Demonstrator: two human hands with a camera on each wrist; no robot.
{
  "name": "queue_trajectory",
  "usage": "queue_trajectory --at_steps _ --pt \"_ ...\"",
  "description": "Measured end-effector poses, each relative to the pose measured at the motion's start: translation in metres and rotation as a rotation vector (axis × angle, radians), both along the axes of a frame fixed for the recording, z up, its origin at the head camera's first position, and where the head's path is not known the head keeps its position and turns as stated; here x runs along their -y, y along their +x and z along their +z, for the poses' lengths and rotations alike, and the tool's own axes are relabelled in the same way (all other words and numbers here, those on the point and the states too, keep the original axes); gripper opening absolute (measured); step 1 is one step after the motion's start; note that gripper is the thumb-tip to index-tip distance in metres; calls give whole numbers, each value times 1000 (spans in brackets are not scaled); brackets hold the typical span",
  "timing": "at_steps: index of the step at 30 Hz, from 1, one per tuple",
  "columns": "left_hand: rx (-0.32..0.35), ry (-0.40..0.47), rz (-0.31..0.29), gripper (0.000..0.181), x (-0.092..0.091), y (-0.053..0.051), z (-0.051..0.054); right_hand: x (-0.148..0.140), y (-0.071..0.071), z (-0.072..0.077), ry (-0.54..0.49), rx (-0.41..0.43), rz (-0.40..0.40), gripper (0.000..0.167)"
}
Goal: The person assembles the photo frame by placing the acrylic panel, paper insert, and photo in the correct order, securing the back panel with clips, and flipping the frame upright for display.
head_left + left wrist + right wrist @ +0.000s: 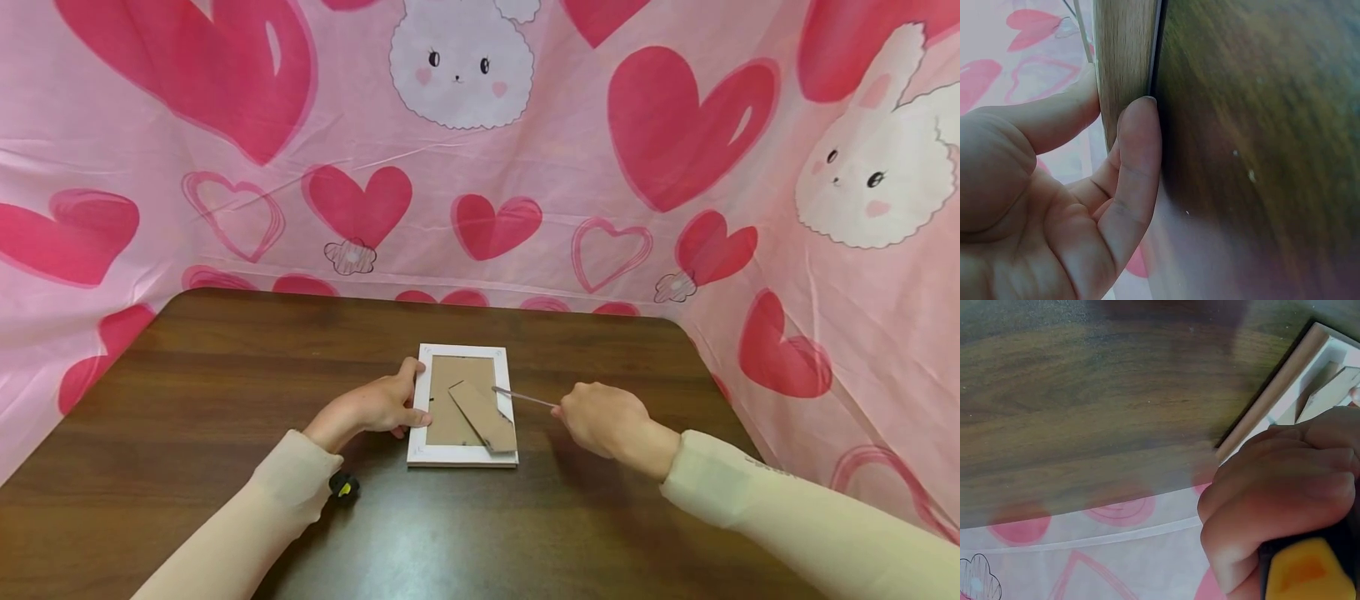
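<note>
A white-bordered picture frame (459, 455) lies face down on the table, its brown backing board (459, 369) showing. The cardboard stand leg (480, 412) slants across that board. At the frame's left side, my left hand (382, 404) grips the edge, thumb on top; the left wrist view shows its fingers against the wooden side (1125, 56). My right hand (607, 421) holds a screwdriver (528, 398), whose thin shaft reaches over the right border to the board's right edge. In the right wrist view its black and yellow handle (1310, 575) pokes out of the curled fingers.
The dark wooden table (262, 358) extends around the frame. Pink cloth (487, 167) with hearts and rabbits hangs behind it and along both sides. A small black object with a yellow mark (344, 486) is beside the left cuff.
</note>
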State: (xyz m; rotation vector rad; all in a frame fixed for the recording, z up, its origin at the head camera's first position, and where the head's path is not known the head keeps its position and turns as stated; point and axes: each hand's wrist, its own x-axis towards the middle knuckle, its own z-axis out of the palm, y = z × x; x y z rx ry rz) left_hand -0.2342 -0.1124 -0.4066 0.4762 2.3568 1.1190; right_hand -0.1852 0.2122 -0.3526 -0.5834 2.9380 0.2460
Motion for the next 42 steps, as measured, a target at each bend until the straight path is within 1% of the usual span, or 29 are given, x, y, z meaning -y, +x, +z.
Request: queue_trajectory --at_steps 4,9,17,27,31,38,42 --pt "5 2 1 77 0 0 0 0 1 -2 0 7 -4 42" --pt "5 -3 -4 77 0 -1 -1 0 1 -4 5 3 -3 39" --pt "3 -4 -11 77 0 -3 0 2 0 0 32 9 -19 36" --pt "3 16 -6 76 0 -3 -4 1 1 -3 2 45 -27 29" --pt "6 7 5 77 1 -3 -3 2 0 -3 10 47 -32 29" --pt "-7 -1 -10 77 1 -2 -2 3 1 -2 22 52 -43 29" --pt "6 -1 -3 78 1 -2 -2 4 0 -1 25 69 -49 29"
